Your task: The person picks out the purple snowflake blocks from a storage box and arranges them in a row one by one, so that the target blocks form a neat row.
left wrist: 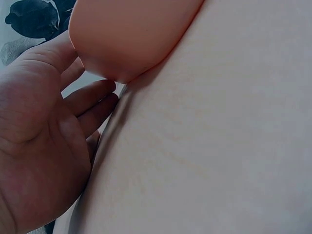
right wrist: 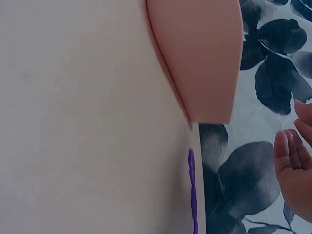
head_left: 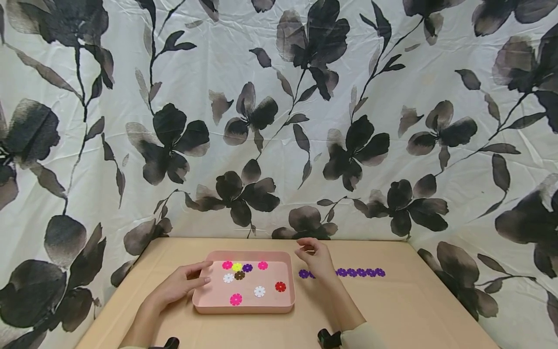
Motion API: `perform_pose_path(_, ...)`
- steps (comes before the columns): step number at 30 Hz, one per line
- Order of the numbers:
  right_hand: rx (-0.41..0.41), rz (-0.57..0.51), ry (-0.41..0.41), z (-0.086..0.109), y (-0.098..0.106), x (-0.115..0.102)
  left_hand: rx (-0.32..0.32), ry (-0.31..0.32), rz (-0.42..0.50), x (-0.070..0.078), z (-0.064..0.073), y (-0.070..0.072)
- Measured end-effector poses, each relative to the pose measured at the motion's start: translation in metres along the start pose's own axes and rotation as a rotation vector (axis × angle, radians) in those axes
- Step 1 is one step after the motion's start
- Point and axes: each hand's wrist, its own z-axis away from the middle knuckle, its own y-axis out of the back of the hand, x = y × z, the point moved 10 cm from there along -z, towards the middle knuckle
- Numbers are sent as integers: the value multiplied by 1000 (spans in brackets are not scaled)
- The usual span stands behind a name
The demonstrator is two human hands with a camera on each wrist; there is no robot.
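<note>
A pink tray (head_left: 244,309) sits on the table with several small flower-shaped pieces inside. Among them are a yellow piece (head_left: 237,266), a purple piece (head_left: 247,267), a brown piece (head_left: 239,275) and a red piece (head_left: 280,286); others are pink or white. My left hand (head_left: 180,282) touches the tray's left side with its fingers extended. To the right of the tray, a row of purple flower pieces (head_left: 359,272) lies on the table. Over that row hovers my right hand (head_left: 317,261), fingers loosely bent with nothing visible in them, hiding part of the row.
The light tan table (head_left: 414,300) reaches back to a white cloth (head_left: 301,145) with dark printed flowers, which hangs behind it and down both sides. Black wrist straps show at both forearms.
</note>
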Motion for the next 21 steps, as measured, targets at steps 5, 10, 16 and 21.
perform_pose_path(5,-45,-31,-25,2,-21,-1,6,-8,-22,-1,-1,1)
perform_pose_path(10,-103,-66,-11,4,-41,-2,9,-5,-36,0,-1,1)
perform_pose_path(16,-163,-16,17,3,-63,-6,10,1,-50,0,-2,1)
perform_pose_path(21,-221,33,29,2,-83,-10,10,2,-48,-1,-2,1)
